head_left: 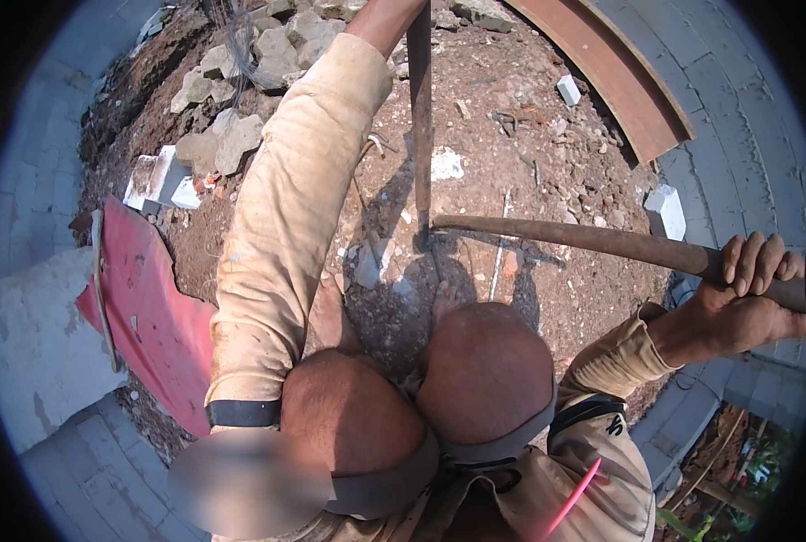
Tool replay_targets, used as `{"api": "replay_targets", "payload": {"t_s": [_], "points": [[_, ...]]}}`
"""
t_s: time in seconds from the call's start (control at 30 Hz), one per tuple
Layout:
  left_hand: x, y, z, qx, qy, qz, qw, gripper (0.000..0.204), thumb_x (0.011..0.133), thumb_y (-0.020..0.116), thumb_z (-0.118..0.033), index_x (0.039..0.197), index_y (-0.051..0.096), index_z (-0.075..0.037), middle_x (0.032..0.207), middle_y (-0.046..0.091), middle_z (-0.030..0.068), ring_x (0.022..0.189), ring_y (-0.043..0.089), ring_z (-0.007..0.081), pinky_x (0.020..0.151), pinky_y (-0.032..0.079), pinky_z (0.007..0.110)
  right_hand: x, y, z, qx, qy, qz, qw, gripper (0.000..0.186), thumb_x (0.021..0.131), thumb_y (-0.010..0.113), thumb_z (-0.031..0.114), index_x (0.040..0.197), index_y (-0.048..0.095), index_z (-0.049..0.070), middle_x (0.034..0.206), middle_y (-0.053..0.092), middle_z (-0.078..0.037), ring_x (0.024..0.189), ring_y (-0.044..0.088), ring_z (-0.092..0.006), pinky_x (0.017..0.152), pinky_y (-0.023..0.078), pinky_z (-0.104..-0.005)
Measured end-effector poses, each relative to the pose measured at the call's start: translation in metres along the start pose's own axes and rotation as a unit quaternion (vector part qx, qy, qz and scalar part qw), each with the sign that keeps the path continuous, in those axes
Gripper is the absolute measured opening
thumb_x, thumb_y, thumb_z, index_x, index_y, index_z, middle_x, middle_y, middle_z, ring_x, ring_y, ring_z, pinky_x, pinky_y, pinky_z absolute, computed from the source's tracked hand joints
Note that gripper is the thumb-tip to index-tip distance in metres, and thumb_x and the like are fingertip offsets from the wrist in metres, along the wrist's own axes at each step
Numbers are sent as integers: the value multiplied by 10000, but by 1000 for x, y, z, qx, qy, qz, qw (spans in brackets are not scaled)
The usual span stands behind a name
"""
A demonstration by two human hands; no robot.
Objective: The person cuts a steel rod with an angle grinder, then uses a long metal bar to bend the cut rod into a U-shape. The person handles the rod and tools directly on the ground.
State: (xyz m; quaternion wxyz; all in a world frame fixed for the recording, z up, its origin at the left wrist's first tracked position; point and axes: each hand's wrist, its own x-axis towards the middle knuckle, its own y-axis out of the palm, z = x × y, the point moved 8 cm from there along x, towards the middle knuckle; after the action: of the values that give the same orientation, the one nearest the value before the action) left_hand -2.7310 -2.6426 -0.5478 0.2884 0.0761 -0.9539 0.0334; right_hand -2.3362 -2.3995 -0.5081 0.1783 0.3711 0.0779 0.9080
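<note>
My right hand (753,287) is closed round a long wooden handle (592,237) at the right. The handle runs leftward and tapers to an end low over the ground. There it meets a dark upright bar (421,117), whose foot is near the soil; whether the two are joined, I cannot tell. My left forearm, in a tan sleeve (285,181), reaches up past the top edge beside the bar. The left hand itself is outside the picture. My bent knees (486,372) are at the lower middle, with bare feet (329,303) beyond them.
Grey paving pieces (238,144) are heaped at the upper left, near white blocks (161,176). A torn red sheet (154,312) lies at the left. A brown curved board (619,77) stands along the grey block wall (723,90) at the upper right. Stony soil spreads between.
</note>
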Motion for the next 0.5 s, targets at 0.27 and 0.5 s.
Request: {"api": "replay_targets", "payload": {"t_s": [0.27, 0.5], "points": [[1, 1, -3, 33, 13, -2, 999, 362, 947, 689, -325, 992, 705, 34, 839, 721, 238, 832, 720, 398, 740, 527, 472, -35, 32, -45, 32, 22, -33, 999, 725, 924, 428, 836, 888, 537, 120, 620, 428, -1, 475, 403, -100, 464, 408, -254], [2, 4, -3, 74, 24, -40, 996, 405, 959, 680, -342, 999, 711, 60, 891, 724, 284, 890, 722, 444, 771, 550, 495, -73, 48, -31, 70, 25, 4, 997, 550, 998, 515, 676, 938, 499, 130, 745, 469, -18, 636, 458, -146, 636, 427, -328]]}}
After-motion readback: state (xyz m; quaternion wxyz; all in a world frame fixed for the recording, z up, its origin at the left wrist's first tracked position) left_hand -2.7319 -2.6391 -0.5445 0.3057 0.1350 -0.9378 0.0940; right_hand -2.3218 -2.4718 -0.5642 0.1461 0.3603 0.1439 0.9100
